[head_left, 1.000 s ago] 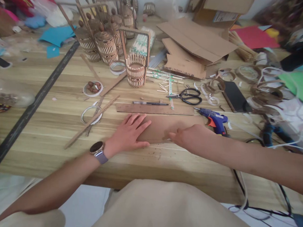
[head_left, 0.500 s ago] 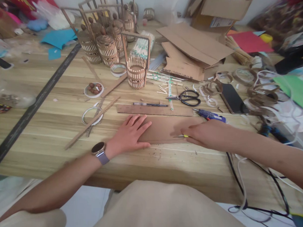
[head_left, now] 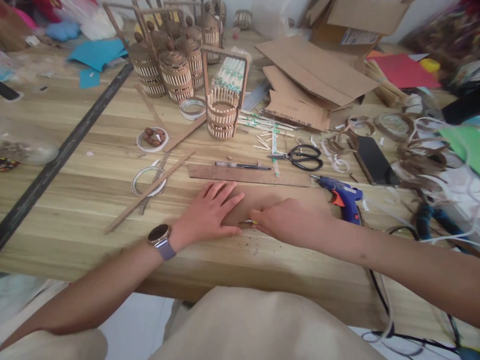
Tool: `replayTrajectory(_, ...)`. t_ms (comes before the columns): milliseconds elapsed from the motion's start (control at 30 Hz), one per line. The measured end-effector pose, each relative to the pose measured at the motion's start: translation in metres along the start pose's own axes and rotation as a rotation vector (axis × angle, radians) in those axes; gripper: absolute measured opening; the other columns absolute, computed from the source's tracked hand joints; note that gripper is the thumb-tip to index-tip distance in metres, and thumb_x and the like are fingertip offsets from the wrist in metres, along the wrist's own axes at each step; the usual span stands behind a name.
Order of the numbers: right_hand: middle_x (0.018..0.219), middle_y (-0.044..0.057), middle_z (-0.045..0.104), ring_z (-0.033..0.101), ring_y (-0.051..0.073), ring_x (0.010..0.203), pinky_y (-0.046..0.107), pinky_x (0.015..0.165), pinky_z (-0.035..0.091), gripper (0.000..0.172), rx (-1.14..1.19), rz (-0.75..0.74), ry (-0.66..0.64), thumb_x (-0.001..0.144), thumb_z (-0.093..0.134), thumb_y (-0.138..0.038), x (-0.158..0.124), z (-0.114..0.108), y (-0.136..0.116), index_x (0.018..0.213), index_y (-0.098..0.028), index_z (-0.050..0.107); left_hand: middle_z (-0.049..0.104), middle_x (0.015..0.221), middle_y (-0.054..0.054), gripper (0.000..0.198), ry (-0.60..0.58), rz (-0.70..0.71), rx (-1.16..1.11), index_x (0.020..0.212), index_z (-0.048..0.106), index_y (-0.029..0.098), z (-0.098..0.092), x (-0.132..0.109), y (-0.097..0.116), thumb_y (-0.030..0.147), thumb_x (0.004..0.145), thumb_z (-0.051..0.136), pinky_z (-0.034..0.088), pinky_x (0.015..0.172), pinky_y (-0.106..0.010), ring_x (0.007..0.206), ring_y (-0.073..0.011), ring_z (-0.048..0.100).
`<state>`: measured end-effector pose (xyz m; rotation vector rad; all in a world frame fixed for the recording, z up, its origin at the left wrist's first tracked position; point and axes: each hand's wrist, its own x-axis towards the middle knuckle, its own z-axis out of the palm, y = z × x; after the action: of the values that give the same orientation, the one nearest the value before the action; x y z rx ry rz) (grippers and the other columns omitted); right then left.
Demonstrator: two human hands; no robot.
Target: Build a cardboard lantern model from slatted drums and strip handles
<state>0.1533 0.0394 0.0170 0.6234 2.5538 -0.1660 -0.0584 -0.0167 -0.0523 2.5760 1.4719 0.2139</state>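
Observation:
My left hand (head_left: 213,211) lies flat with spread fingers on a piece of brown cardboard (head_left: 256,196), near its left end. Close beside its thumb, my right hand (head_left: 273,221) is closed around a small yellow utility knife (head_left: 254,221). The blade tip touches the cardboard along its near edge; most of the handle is hidden in my fist. Just beyond lies a narrow cardboard strip (head_left: 247,174) with a black pen (head_left: 242,165) along it.
Right of the cardboard lies a blue glue gun (head_left: 343,195). Black scissors (head_left: 302,157) and a small stick basket (head_left: 222,115) stand farther back. Tape rolls (head_left: 148,180) lie left, cardboard sheets (head_left: 315,72) at the back, and a black phone (head_left: 375,159) right.
My right hand has slid left along the near edge of the cardboard with the knife, close to my left thumb. My left hand stays on the cardboard. More of the glue gun shows.

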Motion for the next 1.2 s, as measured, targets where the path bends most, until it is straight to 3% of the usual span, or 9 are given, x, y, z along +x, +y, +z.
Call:
replayTrajectory(167, 0.075, 0.007, 0.073, 0.074, 0.026, 0.068, 0.025, 0.045, 0.029, 0.015, -0.028, -0.003, -0.024, 0.094, 0.05, -0.013, 0.0, -0.004, -0.005, 0.101, -0.017, 0.064, 0.033, 0.158, -0.018, 0.082, 0.006, 0.004, -0.014, 0.147, 0.042, 0.017, 0.001, -0.001, 0.0, 0.07, 0.084, 0.054, 0.021, 0.117, -0.056, 0.142, -0.038, 0.029)
replayTrajectory(433, 0.081, 0.01, 0.074, 0.074, 0.024, 0.072, 0.025, 0.046, 0.034, 0.029, -0.105, 0.023, -0.089, 0.084, 0.05, 0.001, -0.008, -0.013, -0.01, 0.105, -0.015, 0.064, 0.033, 0.157, -0.019, 0.081, -0.003, 0.009, -0.002, 0.147, 0.041, 0.017, 0.0, -0.001, -0.001, 0.069, 0.086, 0.053, 0.022, 0.116, -0.057, 0.142, -0.0388, 0.029)
replayTrajectory(633, 0.082, 0.009, 0.074, 0.073, 0.024, 0.068, 0.024, 0.045, 0.027, 0.05, -0.117, 0.132, -0.102, 0.083, 0.049, 0.0, -0.044, 0.014, 0.023, 0.127, -0.021, 0.059, 0.032, 0.158, -0.019, 0.082, -0.019, 0.012, 0.004, 0.149, 0.039, 0.017, 0.0, -0.001, -0.002, 0.069, 0.087, 0.05, 0.023, 0.116, -0.057, 0.142, -0.0386, 0.028)
replayTrajectory(767, 0.077, 0.008, 0.074, 0.069, 0.022, 0.061, 0.026, 0.047, 0.029, 0.037, -0.024, 0.211, -0.067, 0.094, 0.047, -0.018, -0.071, 0.032, 0.056, 0.126, -0.025, 0.064, 0.03, 0.158, -0.019, 0.082, 0.002, 0.006, -0.001, 0.15, 0.038, 0.018, 0.004, -0.001, -0.002, 0.068, 0.086, 0.052, 0.022, 0.117, -0.057, 0.143, -0.0379, 0.026)
replayTrajectory(900, 0.087, 0.005, 0.077, 0.069, 0.021, 0.067, 0.026, 0.054, 0.039, 0.039, 0.113, 0.151, 0.049, 0.095, 0.047, -0.026, -0.08, 0.03, 0.072, 0.131, -0.03, 0.062, 0.028, 0.159, -0.02, 0.086, -0.03, 0.005, -0.03, 0.15, 0.037, 0.019, 0.002, -0.001, -0.006, 0.073, 0.084, 0.05, 0.022, 0.116, -0.059, 0.144, -0.0391, 0.025)
replayTrajectory(1033, 0.113, 0.007, 0.075, 0.072, 0.023, 0.091, 0.028, 0.065, 0.046, 0.035, 0.192, 0.068, 0.078, 0.099, 0.045, -0.028, -0.057, 0.011, 0.047, 0.13, -0.028, 0.061, 0.018, 0.162, -0.021, 0.093, -0.096, 0.036, -0.055, 0.151, 0.035, 0.018, -0.004, -0.004, -0.021, 0.077, 0.081, 0.049, 0.024, 0.115, -0.06, 0.148, -0.0419, 0.015)
replayTrajectory(1200, 0.093, 0.008, 0.076, 0.073, 0.024, 0.08, 0.026, 0.058, 0.041, 0.024, 0.141, 0.05, 0.018, 0.101, 0.046, -0.031, -0.011, -0.01, 0.001, 0.11, -0.019, 0.065, 0.02, 0.162, -0.021, 0.093, -0.08, 0.072, 0.016, 0.152, 0.034, 0.018, -0.007, -0.012, -0.03, 0.075, 0.081, 0.052, 0.018, 0.119, -0.056, 0.15, -0.0379, 0.015)
